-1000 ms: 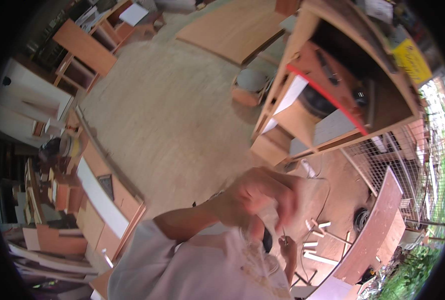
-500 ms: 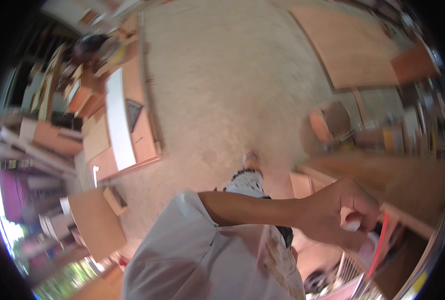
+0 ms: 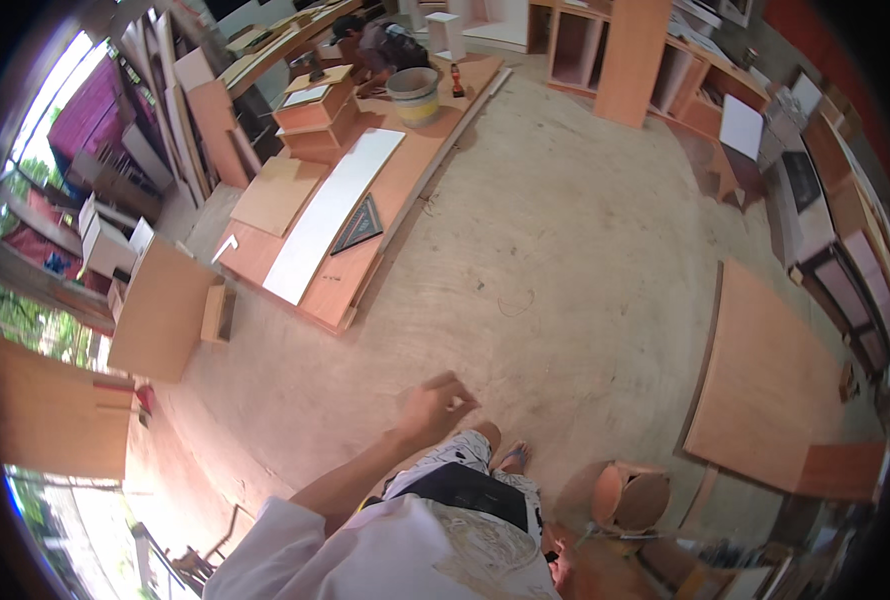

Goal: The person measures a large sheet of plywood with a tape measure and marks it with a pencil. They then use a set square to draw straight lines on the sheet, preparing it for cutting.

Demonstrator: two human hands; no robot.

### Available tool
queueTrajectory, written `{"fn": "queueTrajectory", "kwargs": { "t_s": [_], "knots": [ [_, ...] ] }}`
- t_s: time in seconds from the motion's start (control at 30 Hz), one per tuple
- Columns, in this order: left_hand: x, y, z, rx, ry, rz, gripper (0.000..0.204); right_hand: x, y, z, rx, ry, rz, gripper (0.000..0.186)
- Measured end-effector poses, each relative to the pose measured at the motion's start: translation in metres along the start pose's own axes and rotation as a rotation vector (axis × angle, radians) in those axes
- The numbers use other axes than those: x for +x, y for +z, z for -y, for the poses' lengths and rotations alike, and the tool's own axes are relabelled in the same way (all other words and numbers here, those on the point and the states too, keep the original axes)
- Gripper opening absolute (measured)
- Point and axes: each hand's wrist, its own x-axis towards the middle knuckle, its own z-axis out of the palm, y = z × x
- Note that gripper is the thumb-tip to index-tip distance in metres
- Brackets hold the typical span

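Note:
My left hand (image 3: pixel 440 410) hangs in front of my waist, above the concrete floor. Its fingers are curled and the thumb meets them in a loop; whatever they hold, if anything, is too small to make out. No right hand shows. Ahead and to the left is a low wooden work platform (image 3: pixel 255 262). On it lie a long white board (image 3: pixel 333 215), a dark triangular square (image 3: pixel 357 226), a tan panel (image 3: pixel 278 195) and a small white L-shaped piece (image 3: pixel 225 248).
Farther along the platform are a bucket (image 3: pixel 414 98), an orange-black drill (image 3: pixel 456 81) and a wooden box (image 3: pixel 315 125). A person (image 3: pixel 390 48) crouches behind it. A large plywood sheet (image 3: pixel 760 375) lies to the right, near a round wooden drum (image 3: pixel 632 497). Cabinets (image 3: pixel 620 60) stand at the back.
My view has turned, bringing the platform to the front. My left hand has left the wooden box with the red edge at the right and now hangs before my waist.

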Motion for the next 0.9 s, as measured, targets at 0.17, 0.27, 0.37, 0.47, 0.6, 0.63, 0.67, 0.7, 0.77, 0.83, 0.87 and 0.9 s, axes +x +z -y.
{"fn": "queueTrajectory", "kwargs": {
  "t_s": [0.17,0.27,0.37,0.47,0.6,0.63,0.67,0.7,0.77,0.83,0.87,0.9],
  "knots": [
    [0.010,-0.023,0.098,-0.225,-0.600,-0.298,0.035,-0.013,0.033,0.181,-0.152,-0.035,-0.022,0.022],
    [0.033,-0.038,0.185,-0.785,-1.015,-0.405,0.029,-0.040,0.068,0.280,-0.118,-0.212,0.092,0.019],
    [0.069,-0.053,0.289,-0.799,-1.208,-0.446,0.032,-0.026,0.105,0.348,-0.272,-0.341,0.017,0.021],
    [0.110,-0.066,0.446,-0.773,-1.279,-0.387,0.033,-0.054,0.156,0.410,-0.448,-0.343,-0.159,0.031],
    [0.260,-0.083,0.684,-0.862,-1.261,-0.549,0.032,-0.094,0.260,0.455,-0.528,-0.093,-0.371,0.028],
    [0.282,-0.086,0.753,-0.835,-1.160,-0.591,0.032,-0.109,0.303,0.464,-0.566,-0.069,-0.377,0.028],
    [0.310,-0.089,0.808,-0.887,-1.194,-0.623,0.036,-0.125,0.346,0.471,-0.600,-0.045,-0.398,0.028],
    [0.357,-0.094,0.845,-1.046,-1.282,-0.798,0.030,-0.130,0.399,0.474,-0.607,-0.033,-0.408,0.029],
    [0.421,-0.120,0.929,-1.069,-1.350,-0.845,0.039,-0.138,0.489,0.488,-0.656,-0.012,-0.401,0.029],
    [0.479,-0.128,0.988,-1.133,-1.419,-0.822,0.054,-0.140,0.565,0.508,-0.685,0.007,-0.432,0.029],
    [0.491,-0.126,1.014,-1.090,-1.486,-0.803,0.059,-0.143,0.592,0.519,-0.703,0.018,-0.447,0.029],
    [0.502,-0.133,1.044,-1.038,-1.537,-0.797,0.065,-0.142,0.620,0.529,-0.724,0.022,-0.450,0.029]
  ]
}}
